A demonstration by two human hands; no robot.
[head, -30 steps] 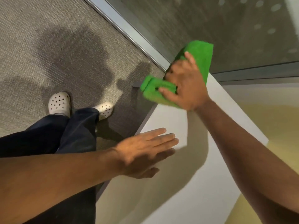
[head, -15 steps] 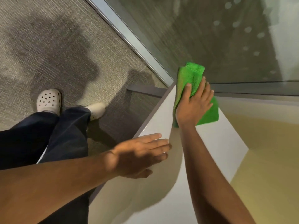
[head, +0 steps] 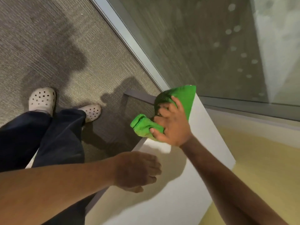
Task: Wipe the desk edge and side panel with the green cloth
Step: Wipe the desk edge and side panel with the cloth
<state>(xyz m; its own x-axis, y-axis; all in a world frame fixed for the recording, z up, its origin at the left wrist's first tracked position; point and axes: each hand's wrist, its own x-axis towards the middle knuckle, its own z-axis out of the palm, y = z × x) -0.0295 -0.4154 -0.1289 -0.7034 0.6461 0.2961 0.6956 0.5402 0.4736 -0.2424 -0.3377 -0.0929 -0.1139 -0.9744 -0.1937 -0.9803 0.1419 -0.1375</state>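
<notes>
Your right hand (head: 172,125) is closed around the green cloth (head: 183,96), fingers curled over the bunched fabric and thumb pressing its lower fold. The cloth sits at the far corner of the white desk (head: 203,143), draped over the desk's left edge: one part lies up on the corner of the top, the other part hangs off the edge on the floor side, just beside the dark side panel (head: 138,95) that runs below the desk. From this angle you cannot tell whether the hanging part touches the panel.

Your left hand (head: 138,169) is nearer to you along the same desk edge, palm down, holding nothing. Its fingers are loosely bent and close together, the tips in shadow above the white top; whether they rest on the desk or hover just over it cannot be told.

Left of the desk, on the grey carpet (head: 48,46), your two feet stand in pale perforated clogs (head: 42,99), with dark trousers (head: 53,140) above them. Beyond the desk's far corner runs a glass wall (head: 203,46) in a grey metal frame. To the right of the desk lies a yellowish surface (head: 259,159).
</notes>
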